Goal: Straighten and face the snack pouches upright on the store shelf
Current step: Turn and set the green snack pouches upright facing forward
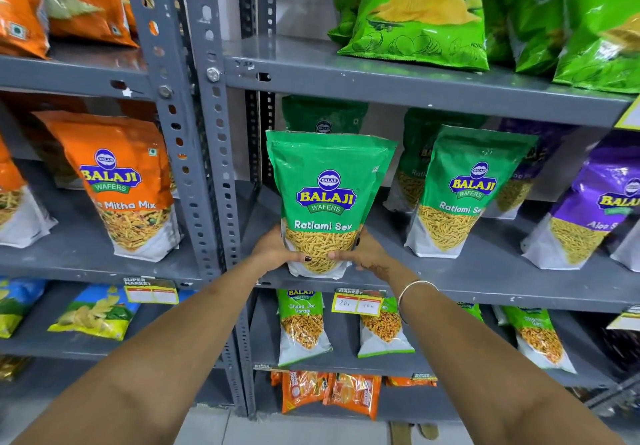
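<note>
A green Balaji Ratlami Sev pouch [327, 199] stands upright at the front edge of the middle grey shelf [485, 278], label facing me. My left hand [277, 249] grips its lower left side and my right hand [367, 252] grips its lower right side, thumbs on the front. A second green Ratlami Sev pouch [460, 192] stands to the right, leaning slightly. More green pouches stand behind both, partly hidden. A purple Aloo Sev pouch [595, 212] stands at the far right.
A slotted grey upright post [211, 154] divides the shelving. Orange Mitha Mix pouches [121, 185] stand on the left bay. Green Crunchem chip bags [426, 12] fill the shelf above. Chana Jor Garam pouches [303, 327] and a price tag [358, 302] sit below.
</note>
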